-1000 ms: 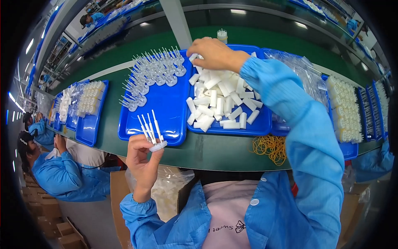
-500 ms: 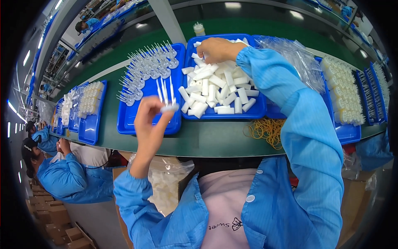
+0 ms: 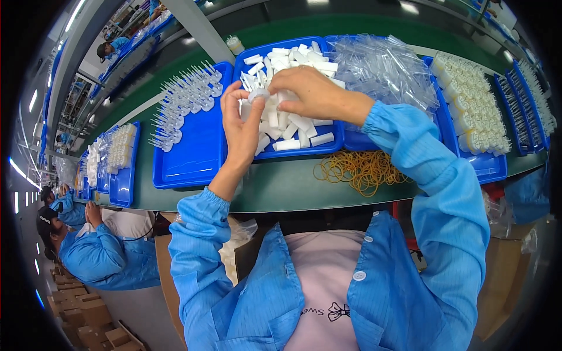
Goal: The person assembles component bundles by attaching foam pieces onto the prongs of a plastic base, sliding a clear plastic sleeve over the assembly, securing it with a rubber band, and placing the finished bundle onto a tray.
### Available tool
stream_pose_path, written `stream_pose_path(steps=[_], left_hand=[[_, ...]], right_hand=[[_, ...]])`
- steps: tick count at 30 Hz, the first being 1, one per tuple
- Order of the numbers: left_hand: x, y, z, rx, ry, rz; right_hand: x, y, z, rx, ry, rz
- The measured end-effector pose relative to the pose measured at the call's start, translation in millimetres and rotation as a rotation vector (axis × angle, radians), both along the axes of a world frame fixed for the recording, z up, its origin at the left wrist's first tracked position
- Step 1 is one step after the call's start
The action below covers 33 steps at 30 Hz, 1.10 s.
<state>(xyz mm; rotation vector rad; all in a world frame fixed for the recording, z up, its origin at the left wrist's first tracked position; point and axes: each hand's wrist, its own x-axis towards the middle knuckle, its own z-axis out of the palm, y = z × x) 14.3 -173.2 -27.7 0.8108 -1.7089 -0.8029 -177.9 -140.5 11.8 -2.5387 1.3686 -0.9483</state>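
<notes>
My left hand (image 3: 240,126) pinches a round clear plastic base with upright white prongs (image 3: 258,94) by its rim, above the left side of a blue tray (image 3: 301,151). Close against the prongs, my right hand (image 3: 313,93) has its fingers drawn together; what they grip, if anything, is hidden. Under both hands lies a heap of short white cylinders (image 3: 287,126). To the left, another blue tray (image 3: 190,167) carries rows of similar pronged clear bases (image 3: 190,93), its front part bare blue.
Yellow rubber bands (image 3: 360,171) lie at the bench's front edge. Clear plastic sleeves (image 3: 383,73) fill a tray to the right, beside a tray of finished-looking white and yellow assemblies (image 3: 468,105). A small bottle-like piece (image 3: 235,44) stands behind. A co-worker in blue (image 3: 105,251) sits left.
My right hand has come back from the far side of the cylinder heap to the pronged base. My left hand has raised that base rightward over the heap. The view has shifted slightly.
</notes>
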Motion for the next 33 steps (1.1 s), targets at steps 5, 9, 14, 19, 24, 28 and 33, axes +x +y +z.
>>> stream_pose_path(steps=[5,9,14,19,24,28,33], left_hand=[[4.7,17.4,32.3,-0.188,-0.05,0.055],[17.5,72.4,61.8,0.132,0.016,-0.296],[32.8,128.5,51.0,0.322,-0.079,-0.738],[19.5,148.4,44.3,0.554,-0.041,-0.905],[19.6,151.2,40.6,0.613,-0.012,-0.848],[18.4,151.5,41.2,0.647,-0.038,-0.798],[19.5,137.7,34.0,0.569,-0.089,-0.878]], right_hand=[[-23.4,48.4,48.5,0.115,-0.386,-0.028],[-37.6,119.3,67.2,0.464,-0.999,0.02],[-24.1,203.8,13.8,0.278,-1.209,-0.23],[-10.3,217.4,-16.3,0.459,-1.617,-0.267],[-10.2,217.5,-25.3,0.506,-1.707,-0.217],[-12.4,216.9,-25.2,0.565,-1.676,-0.22],[-10.0,215.6,-21.4,0.723,-1.579,-0.171]])
